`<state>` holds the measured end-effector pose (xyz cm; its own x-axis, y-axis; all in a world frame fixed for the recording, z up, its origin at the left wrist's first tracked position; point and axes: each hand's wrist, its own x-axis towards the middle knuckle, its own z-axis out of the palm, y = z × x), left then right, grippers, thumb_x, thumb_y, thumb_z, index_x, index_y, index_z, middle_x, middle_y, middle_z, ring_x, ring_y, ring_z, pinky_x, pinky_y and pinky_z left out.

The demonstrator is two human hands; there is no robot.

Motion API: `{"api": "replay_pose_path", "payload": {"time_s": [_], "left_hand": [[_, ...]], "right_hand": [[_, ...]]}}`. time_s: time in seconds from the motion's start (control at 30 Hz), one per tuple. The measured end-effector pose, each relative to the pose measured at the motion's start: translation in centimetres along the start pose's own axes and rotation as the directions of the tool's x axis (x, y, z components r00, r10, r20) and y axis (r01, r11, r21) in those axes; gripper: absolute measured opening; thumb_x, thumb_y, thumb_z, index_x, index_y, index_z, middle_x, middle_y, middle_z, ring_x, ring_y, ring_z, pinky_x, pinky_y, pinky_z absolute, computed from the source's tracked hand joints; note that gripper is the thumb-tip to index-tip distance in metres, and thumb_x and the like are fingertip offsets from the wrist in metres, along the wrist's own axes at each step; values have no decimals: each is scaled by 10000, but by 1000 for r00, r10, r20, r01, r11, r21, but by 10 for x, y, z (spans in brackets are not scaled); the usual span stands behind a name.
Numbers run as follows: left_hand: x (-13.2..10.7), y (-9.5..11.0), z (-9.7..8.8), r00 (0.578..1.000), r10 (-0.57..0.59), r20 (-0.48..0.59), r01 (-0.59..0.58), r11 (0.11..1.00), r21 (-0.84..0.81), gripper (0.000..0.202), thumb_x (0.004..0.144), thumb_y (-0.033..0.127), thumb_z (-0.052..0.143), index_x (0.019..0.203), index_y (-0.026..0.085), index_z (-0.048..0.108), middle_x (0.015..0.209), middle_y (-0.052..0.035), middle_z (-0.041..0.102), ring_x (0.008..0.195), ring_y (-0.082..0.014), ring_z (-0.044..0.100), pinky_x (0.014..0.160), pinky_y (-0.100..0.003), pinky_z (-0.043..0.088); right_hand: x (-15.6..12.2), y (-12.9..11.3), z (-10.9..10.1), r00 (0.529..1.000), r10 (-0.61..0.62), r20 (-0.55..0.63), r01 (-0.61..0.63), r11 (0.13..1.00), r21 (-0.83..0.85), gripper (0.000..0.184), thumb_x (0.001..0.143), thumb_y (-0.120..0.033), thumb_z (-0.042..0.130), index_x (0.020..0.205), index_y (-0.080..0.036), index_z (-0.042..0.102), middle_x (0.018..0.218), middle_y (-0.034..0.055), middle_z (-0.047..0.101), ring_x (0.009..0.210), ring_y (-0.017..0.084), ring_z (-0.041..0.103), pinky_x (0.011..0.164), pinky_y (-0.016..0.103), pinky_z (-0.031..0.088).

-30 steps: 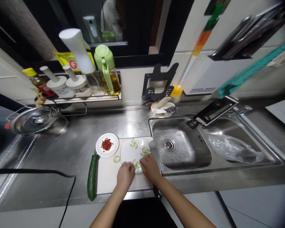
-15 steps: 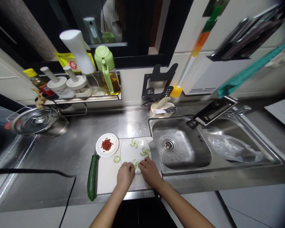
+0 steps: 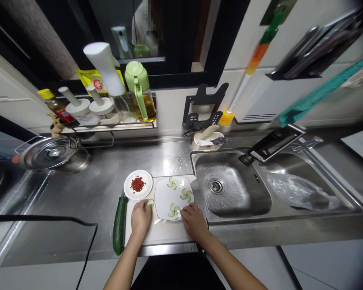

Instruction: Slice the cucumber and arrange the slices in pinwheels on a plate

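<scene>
A square white plate bears three pinwheels of thin green-edged cucumber slices. It lies on a pale cutting board. My left hand is left of the plate, its thumb and fingertips closed on a cucumber slice from a small pile on the board. At the plate's lower right edge is my right hand, fingers curled together close to the lowest pinwheel; whatever they pinch is hidden. A round white dish holds small red pieces. Along the board's left edge lies a cucumber.
To the right is a steel double sink with a faucet and a plastic bag. A lidded pot stands back left, below a shelf of seasonings and an oil bottle. A black cable crosses the left.
My left hand has moved left from the lowest pinwheel to the loose cucumber slices on the board. My right hand has shifted slightly right, off the pinwheel to the plate's edge.
</scene>
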<state>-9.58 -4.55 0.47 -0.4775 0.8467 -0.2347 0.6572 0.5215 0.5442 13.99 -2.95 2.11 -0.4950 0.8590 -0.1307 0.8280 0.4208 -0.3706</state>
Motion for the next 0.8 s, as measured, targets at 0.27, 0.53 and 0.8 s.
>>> {"api": "replay_pose_path", "payload": {"time_s": [0.27,0.53,0.8], "left_hand": [[4,1,1,999,-46,18,46,999,20,260,761,299,518,957,160,616,923,-89,642,878,-223,599,794,-309,429],[4,4,-1,998,-55,26,54,998,38,249,759,297,524,942,160,624,926,-97,657,885,-225,607,789,-306,424],[10,4,0,991,-121,53,117,991,62,224,736,306,558,885,154,627,905,-107,668,863,-232,616,761,-296,415]], "right_hand": [[-1,-2,-4,1000,13,18,-13,1000,12,193,906,-215,445,964,-237,628,997,35,628,1075,217,425,799,309,319],[-3,-3,-5,1000,4,-4,-4,999,45,173,895,-198,465,951,-226,627,976,29,632,1063,217,429,802,312,316],[-5,-5,-3,997,-20,-73,24,999,42,176,895,-190,459,905,-213,633,926,41,630,1023,217,450,798,317,328]]}}
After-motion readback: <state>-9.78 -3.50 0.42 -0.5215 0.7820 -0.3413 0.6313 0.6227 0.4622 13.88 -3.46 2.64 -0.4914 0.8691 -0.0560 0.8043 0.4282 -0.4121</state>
